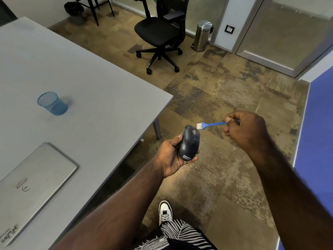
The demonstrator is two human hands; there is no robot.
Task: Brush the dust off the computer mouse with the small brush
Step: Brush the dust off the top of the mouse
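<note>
Left hand (170,156) cradles the light, rigid dark-blue plastic computer mouse (189,145), fingers curled round its sides; right hand (245,129) pinches the slim blue small brush (210,124).

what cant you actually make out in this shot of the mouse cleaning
- Head view: underside of the mouse, hidden by the left hand and its own body.
- Head view: brush handle end, hidden inside the right hand grip.
- Head view: dust on the mouse, too fine to see.
- Head view: laptop corner, cut off by the left edge.
</note>
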